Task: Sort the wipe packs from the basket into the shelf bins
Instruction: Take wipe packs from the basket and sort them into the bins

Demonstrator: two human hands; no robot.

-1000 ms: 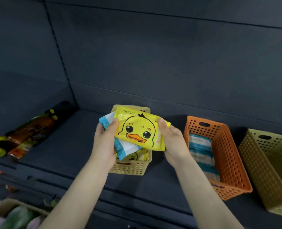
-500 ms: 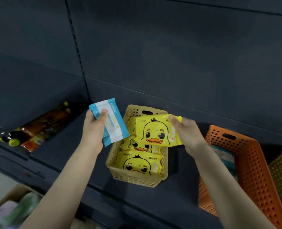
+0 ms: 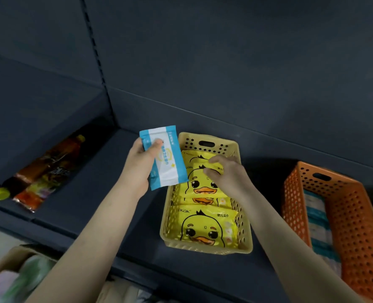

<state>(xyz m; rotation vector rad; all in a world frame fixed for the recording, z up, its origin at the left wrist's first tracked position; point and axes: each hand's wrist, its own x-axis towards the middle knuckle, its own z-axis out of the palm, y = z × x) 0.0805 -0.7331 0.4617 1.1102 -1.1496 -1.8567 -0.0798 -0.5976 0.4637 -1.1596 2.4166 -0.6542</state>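
Pinched a blue-and-white wipe pack [image 3: 168, 162] in the left hand [image 3: 137, 169], thumb on the front and fingers behind; kept up in the air, just left of the yellow bin [image 3: 244, 237] on the shelf [image 3: 93, 193].

Reached the right hand [image 3: 227, 176] into the yellow bin, fingers bent over the top duck pack [image 3: 201, 184] and touching it; could not tell whether pinched or only touched.

Saw the duck wipe packs [image 3: 205, 228] lying flat in that bin, one partly over the next; saw blue-striped packs [image 3: 316, 215] in the orange bin [image 3: 356, 237] off to the right; probably the right home for the blue-and-white one.

Looked light, soft and squashy; looked smooth and shiny too, so likely a bit slippery; probably best taken across a short end, thumb on one flat side and fingers on the other; no need for a hard squeeze; would likely flop if held by one corner only.

Read "ckak" on the front duck pack, above a big cartoon duck face; saw Chinese words beside it, too small to be sure of; saw a round yellow mark and more Chinese words on the blue-and-white pack, too blurry to read.

Saw some bottles [image 3: 47, 167] lying on the shelf far to the left; labels too dark to read.
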